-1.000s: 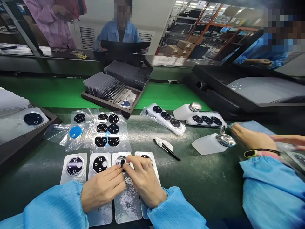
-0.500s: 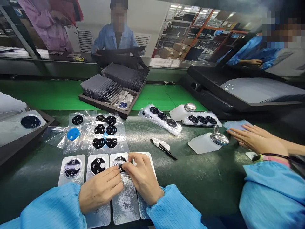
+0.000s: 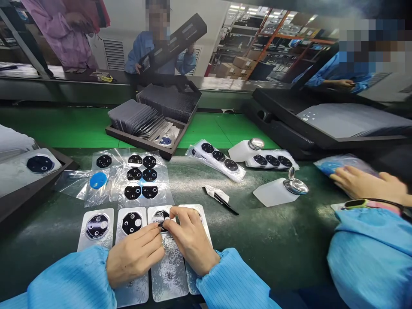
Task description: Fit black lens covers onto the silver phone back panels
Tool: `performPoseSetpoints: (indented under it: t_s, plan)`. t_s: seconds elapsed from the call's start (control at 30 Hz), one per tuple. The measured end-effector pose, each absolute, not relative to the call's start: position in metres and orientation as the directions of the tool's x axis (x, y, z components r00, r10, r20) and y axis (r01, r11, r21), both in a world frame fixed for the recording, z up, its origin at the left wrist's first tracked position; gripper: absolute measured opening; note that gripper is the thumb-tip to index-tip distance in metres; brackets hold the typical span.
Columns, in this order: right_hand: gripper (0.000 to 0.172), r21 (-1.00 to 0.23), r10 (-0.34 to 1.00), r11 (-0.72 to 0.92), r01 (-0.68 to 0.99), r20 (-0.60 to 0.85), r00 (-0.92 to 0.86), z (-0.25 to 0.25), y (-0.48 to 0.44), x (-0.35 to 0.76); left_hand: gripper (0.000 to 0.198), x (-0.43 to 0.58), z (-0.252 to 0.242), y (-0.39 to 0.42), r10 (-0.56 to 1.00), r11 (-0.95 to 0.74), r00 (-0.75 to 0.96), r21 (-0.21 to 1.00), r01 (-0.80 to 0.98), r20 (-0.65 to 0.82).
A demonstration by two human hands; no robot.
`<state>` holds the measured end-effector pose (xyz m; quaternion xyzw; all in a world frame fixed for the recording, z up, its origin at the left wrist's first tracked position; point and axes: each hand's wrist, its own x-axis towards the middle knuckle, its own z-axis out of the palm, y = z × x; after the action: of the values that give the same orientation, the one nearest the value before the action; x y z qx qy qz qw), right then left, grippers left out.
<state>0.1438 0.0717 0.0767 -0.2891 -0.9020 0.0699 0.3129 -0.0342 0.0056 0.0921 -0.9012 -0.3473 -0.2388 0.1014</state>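
Note:
Four silver, film-covered phone back panels lie in a row before me, counting to several. On the third panel (image 3: 170, 274) sits a black octagonal camera lens plate (image 3: 159, 216) with round holes. My left hand (image 3: 137, 256) reaches over the second panel, fingers together and thumb side hidden, its fingertips at the plate's lower left edge. Pinched at the plate's right edge is my right hand (image 3: 192, 240), over the fourth panel (image 3: 193, 274). The fingers partly cover the plate. Similar plates show on the first panel (image 3: 96, 242) and the second.
Bagged black lens plates (image 3: 149, 175) lie behind the panels. Black tweezers (image 3: 227, 205) rest on a white wipe, near a white pump bottle (image 3: 275, 193). Farther back stands a tray of dark panels (image 3: 141, 137). A co-worker's hand (image 3: 370, 184) is at the right.
My hands stay at the third panel; their fingertips have shifted slightly on the plate. The right co-worker's hand moved right with a blue bagged item. The person opposite raised a dark tray.

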Motion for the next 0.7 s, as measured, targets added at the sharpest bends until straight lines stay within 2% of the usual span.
performPoseSetpoints:
  t_s: [0.4,0.57,0.7]
  plan:
    - [0.022,-0.282,0.549,0.835,0.473,0.495,-0.674,0.077,0.074,0.143,0.024,-0.035,0.092,0.007,0.579,-0.755,0.667,-0.002,0.656,0.47]
    - [0.024,-0.302,0.544,0.839,0.454,0.496,-0.677,0.077,0.074,0.143,0.022,-0.035,0.098,0.009,0.587,-0.756,0.686,-0.011,0.654,0.429]
    - [0.019,-0.339,0.57,0.821,0.459,0.461,-0.68,0.08,0.074,0.144,0.021,-0.034,0.103,0.011,0.591,-0.758,0.702,-0.025,0.652,0.397]
